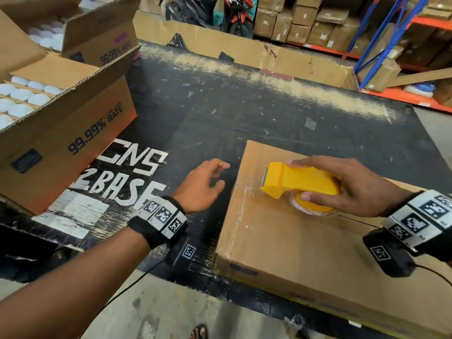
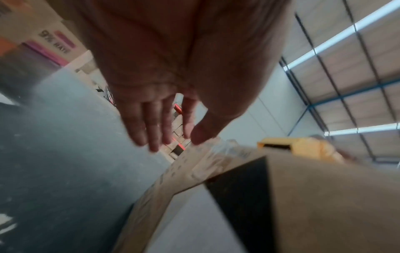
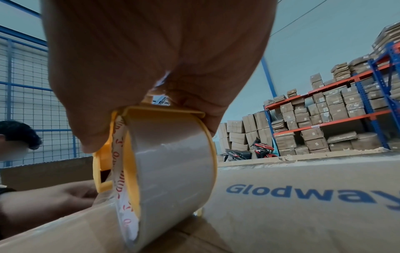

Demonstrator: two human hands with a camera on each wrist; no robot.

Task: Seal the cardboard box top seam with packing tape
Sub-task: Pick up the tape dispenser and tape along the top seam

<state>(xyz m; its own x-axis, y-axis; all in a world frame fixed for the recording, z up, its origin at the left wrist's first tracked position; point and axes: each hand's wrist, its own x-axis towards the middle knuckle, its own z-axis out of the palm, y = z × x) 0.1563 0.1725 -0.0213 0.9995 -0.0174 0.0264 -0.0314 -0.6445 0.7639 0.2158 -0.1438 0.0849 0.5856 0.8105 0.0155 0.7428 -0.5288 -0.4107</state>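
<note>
A closed cardboard box (image 1: pixel 288 243) lies on the black table (image 1: pixel 220 113) at the right. My right hand (image 1: pixel 342 187) grips a yellow tape dispenser (image 1: pixel 298 183) holding a roll of clear tape (image 3: pixel 171 172), pressed on the box top near its left edge. Shiny tape (image 1: pixel 241 214) runs over that left edge and down the side. My left hand (image 1: pixel 208 182) hovers just left of the box with relaxed fingers (image 2: pixel 151 126), holding nothing. In the left wrist view the box corner (image 2: pixel 303 196) and the dispenser (image 2: pixel 298 149) show blurred.
Open cartons (image 1: pixel 63 133) filled with white round lids stand at the table's left and back left. A cardboard sheet (image 1: pixel 244 50) lines the far edge. Shelving racks (image 3: pixel 337 116) with boxes and parked scooters (image 3: pixel 262 150) stand behind. A foot in a sandal (image 1: pixel 199 331) shows below.
</note>
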